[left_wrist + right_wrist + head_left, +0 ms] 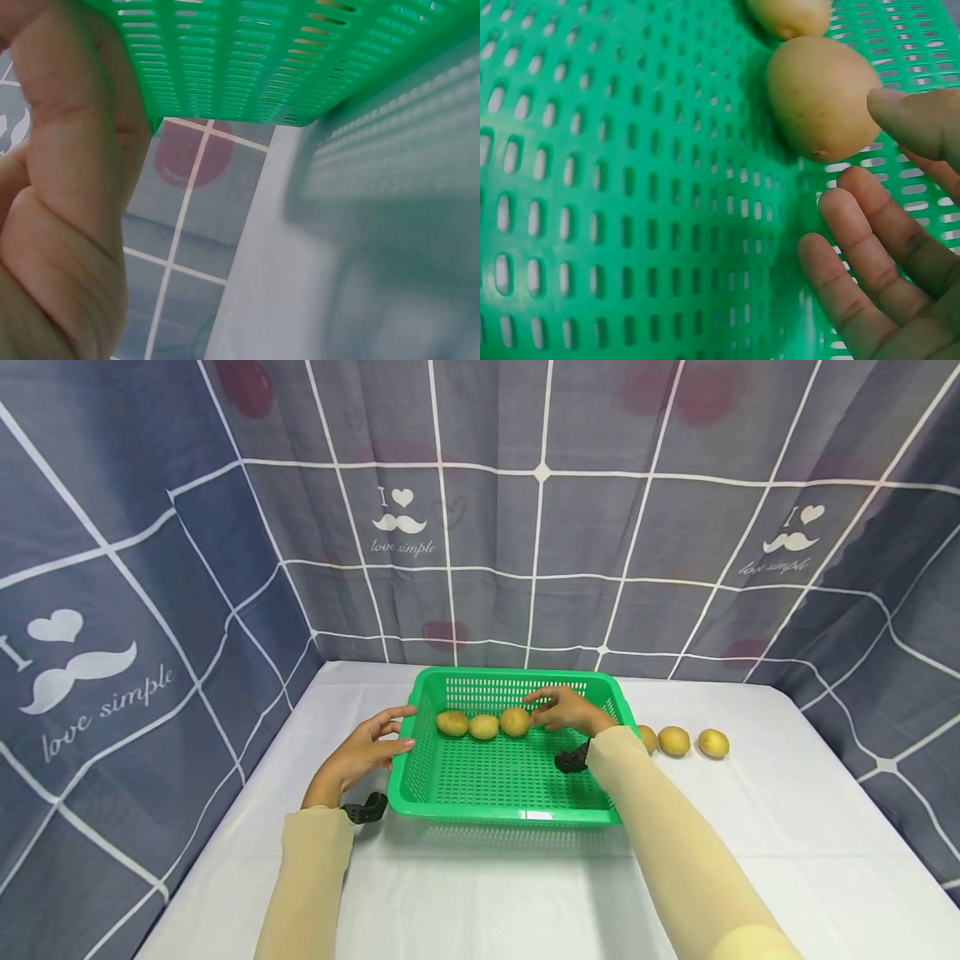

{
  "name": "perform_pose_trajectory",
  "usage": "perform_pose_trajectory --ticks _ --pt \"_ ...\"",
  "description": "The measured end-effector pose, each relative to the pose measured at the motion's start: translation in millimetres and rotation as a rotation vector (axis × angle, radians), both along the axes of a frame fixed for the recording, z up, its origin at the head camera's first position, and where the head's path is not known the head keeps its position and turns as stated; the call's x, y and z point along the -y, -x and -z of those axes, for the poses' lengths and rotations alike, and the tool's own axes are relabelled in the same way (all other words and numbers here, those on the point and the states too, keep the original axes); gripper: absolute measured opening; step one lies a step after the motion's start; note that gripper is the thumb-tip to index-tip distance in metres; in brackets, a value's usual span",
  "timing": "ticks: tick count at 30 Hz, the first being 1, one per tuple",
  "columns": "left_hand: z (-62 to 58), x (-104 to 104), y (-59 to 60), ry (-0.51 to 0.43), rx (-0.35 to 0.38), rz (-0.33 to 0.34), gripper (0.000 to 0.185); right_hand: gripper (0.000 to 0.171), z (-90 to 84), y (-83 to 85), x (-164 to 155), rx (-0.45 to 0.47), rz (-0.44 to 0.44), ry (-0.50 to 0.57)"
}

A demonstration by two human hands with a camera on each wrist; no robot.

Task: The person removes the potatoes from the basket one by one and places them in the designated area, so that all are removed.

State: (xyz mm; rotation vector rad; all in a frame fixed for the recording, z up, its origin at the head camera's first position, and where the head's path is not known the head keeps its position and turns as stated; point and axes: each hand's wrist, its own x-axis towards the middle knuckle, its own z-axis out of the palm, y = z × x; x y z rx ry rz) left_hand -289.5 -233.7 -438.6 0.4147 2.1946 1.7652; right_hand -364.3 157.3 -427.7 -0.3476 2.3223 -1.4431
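Sleeves: two pale beige sleeves reach in from the bottom edge of the head view, each with a small black wrist mount.
Right hand: inside the green basket, fingers loosely spread and holding nothing; fingertips sit just beside the nearest potato, and whether they touch it I cannot tell.
Nearest potato: rightmost of three in the basket, lying on the slotted floor near the far wall; in the right wrist view it fills the upper middle, with a thumb tip close to its side.
Other basket potatoes: the middle potato and left potato lie in a row with it, each close to the next.
Left hand: at the basket's left outer wall, fingers fairly straight, fingertips against the rim, not wrapped round it; the left wrist view shows the hand close under the green wall.
Basket: rectangular, perforated, standing on the white table, roughly centred.
Outside potatoes: two potatoes lie on the table right of the basket, and a third just beside the basket is partly hidden by the right arm.
Backdrop: grey checked curtain printed "love simple" on three sides.
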Motion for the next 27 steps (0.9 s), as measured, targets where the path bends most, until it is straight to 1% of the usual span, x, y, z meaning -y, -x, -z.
perform_pose_trajectory --ticks 4,7,11,16,23,27 --pt "-0.7 0 0.2 -0.006 -0.001 -0.003 0.067 0.052 3.4 -0.9 3 -0.012 0.009 -0.013" --pt "-1.4 0 -0.2 -0.015 0.001 -0.006 0.067 0.052 5.0 -2.8 6 -0.043 0.014 -0.023" --pt "-1.5 0 -0.8 -0.014 0.003 -0.008 0.067 0.054 8.0 -4.0 8 -0.068 -0.019 -0.037" --pt "-1.2 0 -1.3 0.008 0.004 -0.012 0.067 0.056 10.6 -4.7 13 -0.102 -0.072 -0.083" --pt "0.4 -1 -0.3 0.0 0.003 -0.005 0.067 0.054 11.7 -7.2 18 -0.111 -0.063 -0.108" --pt "0.0 -1 -0.1 0.009 -0.001 -0.008 0.067 0.052 13.5 -6.4 18 -0.144 -0.079 -0.107"
